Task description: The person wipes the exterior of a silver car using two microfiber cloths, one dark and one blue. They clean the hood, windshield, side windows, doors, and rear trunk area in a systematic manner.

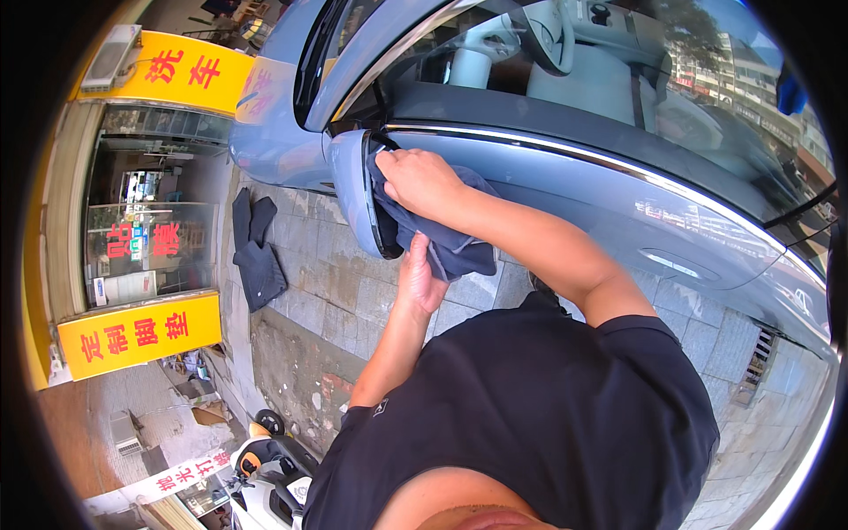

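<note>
A dark blue cloth [457, 242] lies bunched against the glass side of a light blue car's door mirror [354, 192]. With its fingers curled into the cloth, my right hand [421, 182] presses near the mirror's upper end, beside the door. My left hand [423, 275] holds the lower part of the cloth near the mirror's outer end, thumb pointing up along it; its other fingers are partly hidden. Most of the mirror glass is covered by the cloth and my right hand.
The car door [563, 179] and side window [596, 86] stretch to the right. Dark mats [258, 265] lie on the grey paving [331, 265] to the left. A white scooter [271, 487] stands lower left, near shopfronts with yellow signs [142, 334]. A drain grate [755, 364] is at right.
</note>
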`<state>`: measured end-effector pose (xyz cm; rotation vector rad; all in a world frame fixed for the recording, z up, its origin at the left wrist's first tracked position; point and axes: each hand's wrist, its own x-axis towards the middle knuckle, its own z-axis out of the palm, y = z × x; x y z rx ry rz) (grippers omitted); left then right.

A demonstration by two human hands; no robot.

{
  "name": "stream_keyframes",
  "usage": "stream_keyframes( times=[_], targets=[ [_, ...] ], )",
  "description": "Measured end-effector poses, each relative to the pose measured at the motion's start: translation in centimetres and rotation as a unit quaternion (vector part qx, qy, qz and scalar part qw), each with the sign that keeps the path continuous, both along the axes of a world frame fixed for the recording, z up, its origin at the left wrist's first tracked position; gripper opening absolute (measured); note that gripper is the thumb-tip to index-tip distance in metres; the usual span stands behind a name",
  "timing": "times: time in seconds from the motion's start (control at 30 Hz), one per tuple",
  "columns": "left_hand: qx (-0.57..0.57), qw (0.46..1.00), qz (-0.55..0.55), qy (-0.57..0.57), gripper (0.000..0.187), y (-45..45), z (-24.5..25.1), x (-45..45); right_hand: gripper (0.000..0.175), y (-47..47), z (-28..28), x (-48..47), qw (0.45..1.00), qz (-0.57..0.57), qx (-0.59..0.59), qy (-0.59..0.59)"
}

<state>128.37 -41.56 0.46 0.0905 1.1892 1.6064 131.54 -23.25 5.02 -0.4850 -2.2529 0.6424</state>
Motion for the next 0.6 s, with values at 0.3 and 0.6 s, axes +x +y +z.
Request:
stream_keyframes(
  times=[0.3,0.6],
  targets=[
    [-0.106,0.989,-0.085,0.057,0.070,-9.4,-2.4,1.5,0.024,-7.1,-5.8,3.9,0.990,0.121,-0.019,-0.072],
    [-0.076,0.928,-0.262,0.253,0.059,-7.0,6.0,-0.1,0.024,-2.7,2.6,8.4,0.940,0.104,-0.319,-0.067]
  ],
)
